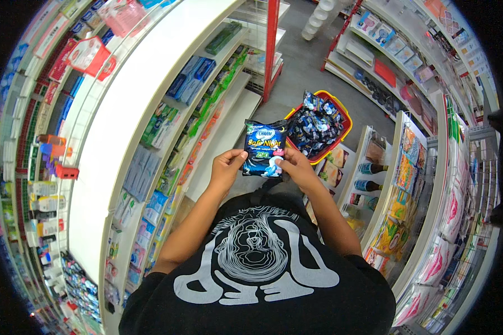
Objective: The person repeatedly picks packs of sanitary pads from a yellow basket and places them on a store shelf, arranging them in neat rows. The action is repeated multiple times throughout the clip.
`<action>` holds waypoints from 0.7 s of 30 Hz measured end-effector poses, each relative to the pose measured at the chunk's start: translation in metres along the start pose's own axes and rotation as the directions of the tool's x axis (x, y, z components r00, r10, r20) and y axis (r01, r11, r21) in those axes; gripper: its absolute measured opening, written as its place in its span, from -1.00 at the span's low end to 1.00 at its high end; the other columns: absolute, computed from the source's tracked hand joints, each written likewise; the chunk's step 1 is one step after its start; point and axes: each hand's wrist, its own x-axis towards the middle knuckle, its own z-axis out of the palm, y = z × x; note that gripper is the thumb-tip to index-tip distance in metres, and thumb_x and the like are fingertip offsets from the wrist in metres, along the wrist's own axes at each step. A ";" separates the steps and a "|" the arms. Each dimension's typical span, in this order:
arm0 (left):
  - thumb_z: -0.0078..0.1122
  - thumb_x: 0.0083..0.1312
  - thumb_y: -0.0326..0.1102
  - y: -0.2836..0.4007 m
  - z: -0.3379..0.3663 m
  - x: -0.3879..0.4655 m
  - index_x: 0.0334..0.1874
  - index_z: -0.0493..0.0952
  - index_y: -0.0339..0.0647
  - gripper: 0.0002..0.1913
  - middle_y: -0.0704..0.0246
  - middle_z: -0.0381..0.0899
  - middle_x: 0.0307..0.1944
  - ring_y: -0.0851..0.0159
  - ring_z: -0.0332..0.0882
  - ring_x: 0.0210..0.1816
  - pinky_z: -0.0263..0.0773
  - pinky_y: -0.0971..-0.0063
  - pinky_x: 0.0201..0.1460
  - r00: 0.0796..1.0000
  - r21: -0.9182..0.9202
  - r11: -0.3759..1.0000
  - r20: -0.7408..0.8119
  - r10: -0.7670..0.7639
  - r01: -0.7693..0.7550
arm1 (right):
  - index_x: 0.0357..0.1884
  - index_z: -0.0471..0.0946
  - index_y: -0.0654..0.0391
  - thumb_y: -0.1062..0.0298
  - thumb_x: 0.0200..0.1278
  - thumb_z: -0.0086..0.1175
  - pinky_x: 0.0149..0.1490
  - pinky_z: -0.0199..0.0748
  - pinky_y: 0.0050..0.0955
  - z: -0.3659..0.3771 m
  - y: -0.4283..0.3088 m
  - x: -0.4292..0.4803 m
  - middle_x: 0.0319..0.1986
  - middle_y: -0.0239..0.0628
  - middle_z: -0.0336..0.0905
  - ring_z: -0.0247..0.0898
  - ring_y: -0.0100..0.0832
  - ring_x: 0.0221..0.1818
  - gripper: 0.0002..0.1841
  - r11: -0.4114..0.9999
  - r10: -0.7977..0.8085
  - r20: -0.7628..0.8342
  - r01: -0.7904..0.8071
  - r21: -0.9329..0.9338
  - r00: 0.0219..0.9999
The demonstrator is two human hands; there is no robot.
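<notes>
Between my hands, in front of my black printed T-shirt, is a dark blue Charm sanitary pad packet [265, 146], its printed front facing up. My left hand [229, 166] pinches the packet's left edge between thumb and fingers. On the opposite edge, my right hand [295, 165] grips with the thumb on the front. Just beyond the packet stands a red shopping basket with a yellow rim [347, 109], full of similar dark packets [316, 123]. The packet's upper right corner overlaps the basket in the view.
Shelves with blue and green packs [193, 77] run along the left, below a wide white shelf top [151, 63]. At the right are shelves with colourful food packets [402, 171] and bottles [371, 168]. A red post [271, 46] rises beyond the left shelves, beside the grey floor [304, 58].
</notes>
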 end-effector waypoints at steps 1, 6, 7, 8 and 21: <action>0.33 0.43 -0.26 -0.001 -0.008 -0.010 -0.05 0.69 -0.31 -0.76 0.50 0.68 -0.28 0.58 0.51 -0.27 0.42 0.64 -0.13 1.000 -0.012 1.000 -0.005 -0.011 0.011 | 0.07 0.55 0.20 0.39 0.44 0.16 -0.02 0.41 -0.58 0.010 0.001 -0.007 -0.15 -0.42 0.64 0.51 -0.61 -0.14 -0.77 1.000 -0.020 0.008 0.020 0.001 1.000; 0.33 0.43 -0.27 -0.004 -0.039 -0.055 -0.05 0.69 -0.31 -0.77 0.51 0.67 -0.28 0.58 0.50 -0.28 0.42 0.64 -0.14 0.998 -0.042 0.998 -0.046 0.040 -0.042 | 0.08 0.54 0.19 0.41 0.43 0.16 0.01 0.46 -0.57 0.056 0.002 -0.039 -0.13 -0.41 0.64 0.53 -0.60 -0.10 -0.76 0.999 -0.014 0.013 0.014 0.029 1.000; 0.33 0.43 -0.28 -0.005 -0.046 -0.065 -0.05 0.68 -0.30 -0.78 0.51 0.67 -0.28 0.58 0.50 -0.28 0.42 0.64 -0.14 0.997 -0.049 0.998 -0.062 0.034 -0.037 | 0.09 0.54 0.19 0.42 0.43 0.16 0.01 0.46 -0.58 0.067 0.004 -0.043 -0.12 -0.42 0.64 0.53 -0.60 -0.10 -0.75 0.997 -0.007 0.006 0.006 0.072 1.000; 0.33 0.43 -0.28 -0.006 -0.052 -0.073 -0.07 0.68 -0.30 -0.79 0.51 0.66 -0.28 0.58 0.50 -0.28 0.42 0.65 -0.15 0.996 -0.056 0.996 -0.074 0.058 -0.062 | 0.10 0.53 0.19 0.43 0.43 0.16 0.01 0.47 -0.58 0.076 0.006 -0.047 -0.12 -0.42 0.63 0.54 -0.61 -0.10 -0.75 0.993 0.003 0.003 -0.003 0.118 1.000; 0.34 0.41 -0.37 -0.022 -0.086 -0.178 -0.04 0.64 -0.32 -0.81 0.46 0.67 -0.23 0.56 0.57 -0.21 0.47 0.66 -0.09 0.883 -0.143 0.966 -0.452 0.131 -0.216 | 0.18 0.48 0.25 0.49 0.44 0.12 0.04 0.50 -0.58 0.145 0.016 -0.068 -0.07 -0.35 0.61 0.54 -0.57 -0.07 -0.69 0.997 0.041 0.241 -0.055 0.050 0.970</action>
